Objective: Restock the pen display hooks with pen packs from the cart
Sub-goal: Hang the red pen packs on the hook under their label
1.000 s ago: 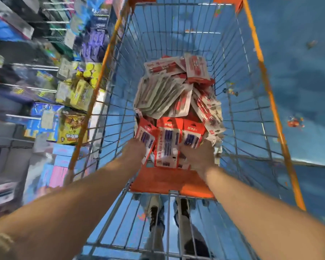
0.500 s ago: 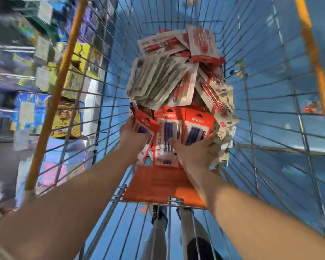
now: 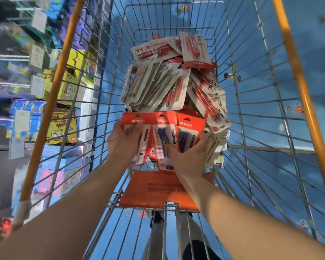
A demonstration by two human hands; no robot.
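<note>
From the head camera, looking steeply down into the wire cart (image 3: 248, 102), a heap of pen packs fills the near middle of the basket: red gel-pen packs (image 3: 195, 47) and grey-backed ones piled toward the far end, and a row of three orange-topped blue-pen packs (image 3: 164, 126) along the near edge of the heap, just beyond the orange seat flap (image 3: 158, 190) at the cart's near end. The left hand (image 3: 123, 145) has its fingers curled over the leftmost pack of that row, gripping it at its left edge; the right hand (image 3: 188, 158) lies on the middle and right packs with fingers spread and wrapping their right side, thumb across the front. Compared with a second ago, both hands have moved deeper into the cart and higher up the packs: then they sat at the packs' lower ends, now they cover the lower halves, and the three orange headers line up more squarely. My reading is that the packs are being gathered into one bundle for lifting out; none has left the cart, so restocking proper has not begun. No display hooks can be made out; the shelves (image 3: 45, 102) past the cart's left side are blurred.
</note>
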